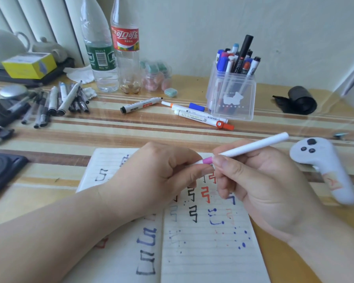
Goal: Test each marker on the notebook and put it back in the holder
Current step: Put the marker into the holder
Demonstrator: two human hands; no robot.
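You are holding the marker (253,147) in both hands above the notebook (202,252), which is lying at the table's (110,129) near edge. Your right hand (260,180) is pinching the barrel. Your left hand (159,172) is curling round the tip end, hiding whether a cap is on. If you are pulling hard, your hands could jerk apart and smear ink on the page. A half-seated cap would likely dry the tip in the holder (231,99), standing toward the far right edge. The marker is looking slim and white, with a pink band showing between your hands.
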